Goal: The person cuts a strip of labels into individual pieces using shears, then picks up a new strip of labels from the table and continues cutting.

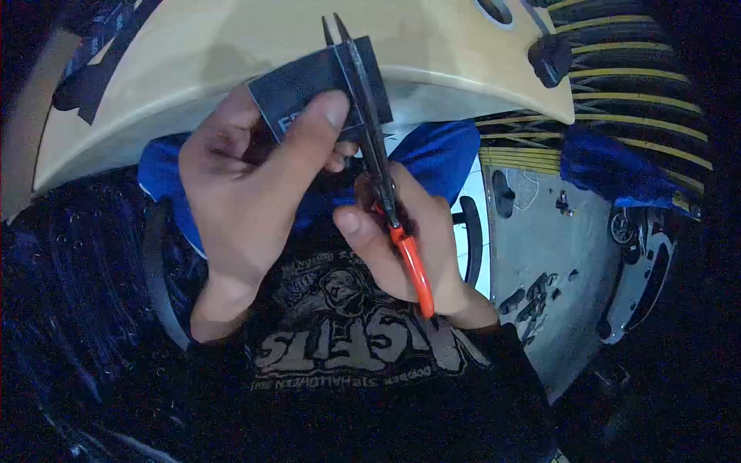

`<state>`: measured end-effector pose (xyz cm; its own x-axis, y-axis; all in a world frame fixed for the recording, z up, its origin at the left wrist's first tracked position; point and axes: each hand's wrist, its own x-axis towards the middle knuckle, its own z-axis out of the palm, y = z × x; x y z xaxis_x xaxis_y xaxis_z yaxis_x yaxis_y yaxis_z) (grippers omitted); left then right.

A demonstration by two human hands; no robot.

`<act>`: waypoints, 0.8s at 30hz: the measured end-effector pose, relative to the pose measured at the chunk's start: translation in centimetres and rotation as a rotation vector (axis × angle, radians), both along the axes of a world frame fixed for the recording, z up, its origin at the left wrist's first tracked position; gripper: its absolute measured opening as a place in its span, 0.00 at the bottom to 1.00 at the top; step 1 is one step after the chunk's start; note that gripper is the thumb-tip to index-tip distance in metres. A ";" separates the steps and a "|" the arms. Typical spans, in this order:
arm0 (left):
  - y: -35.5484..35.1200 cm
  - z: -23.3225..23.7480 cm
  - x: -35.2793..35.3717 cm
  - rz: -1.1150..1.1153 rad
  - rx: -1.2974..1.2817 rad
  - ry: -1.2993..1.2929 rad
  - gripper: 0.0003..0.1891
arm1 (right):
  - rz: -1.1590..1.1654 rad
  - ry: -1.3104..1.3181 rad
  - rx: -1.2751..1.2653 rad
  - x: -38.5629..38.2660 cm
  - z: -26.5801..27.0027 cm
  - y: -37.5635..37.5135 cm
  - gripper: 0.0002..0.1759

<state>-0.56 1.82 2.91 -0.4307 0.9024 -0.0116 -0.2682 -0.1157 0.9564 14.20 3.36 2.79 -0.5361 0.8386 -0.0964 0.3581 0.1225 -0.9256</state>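
Note:
A small dark card (301,83) with pale lettering at its lower edge is pinched in my left hand (243,181), the thumb lying on its face. My right hand (413,239) grips a pair of scissors (369,116) with red handles and dark blades. The blades point up and away from me and cross the card near its right side. Their tips stick out past its far edge, slightly apart. A strip of the card shows to the right of the blades. The fingers behind the card and inside the handles are partly hidden.
A pale wooden table (463,46) with a curved edge lies just beyond my hands. A round hole edge and a dark object (549,60) are at its right. Yellow-edged racks (633,77) stand farther right. Below on the floor are scattered dark items (532,297).

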 end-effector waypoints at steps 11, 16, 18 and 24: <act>0.4 -1.2 -1.0 0.009 -0.021 -0.030 0.07 | -0.040 -0.200 0.084 -0.9 -0.5 0.3 0.15; 0.5 -1.5 -0.7 0.019 -0.050 -0.071 0.07 | -0.011 -0.230 0.081 -0.6 -0.9 0.5 0.15; 0.9 -1.7 -0.7 0.018 -0.044 -0.090 0.06 | -0.020 -0.235 0.031 -0.6 -1.1 0.7 0.15; -0.3 -2.5 -1.1 -0.008 -0.034 -0.033 0.06 | -0.008 0.032 -0.249 -0.1 -1.6 0.0 0.30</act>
